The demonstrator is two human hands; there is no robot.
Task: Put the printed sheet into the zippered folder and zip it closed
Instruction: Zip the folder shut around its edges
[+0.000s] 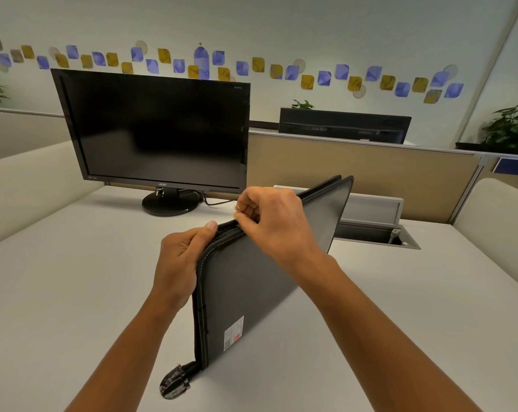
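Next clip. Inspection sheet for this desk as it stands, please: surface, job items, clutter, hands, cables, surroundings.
Surface: pale desk, with an open hatch at far right.
Job's things: black folder stands on edge, tilted; its top edge looks parted beyond the right hand; printed sheet not seen.
Clutter: nothing seen.
Hands: left hand grips the folder's near top corner; right hand pinches the zipper there.
Cables: one dark cable behind the monitor base.
Surroundings: dark monitor, partition, second monitor, plant.
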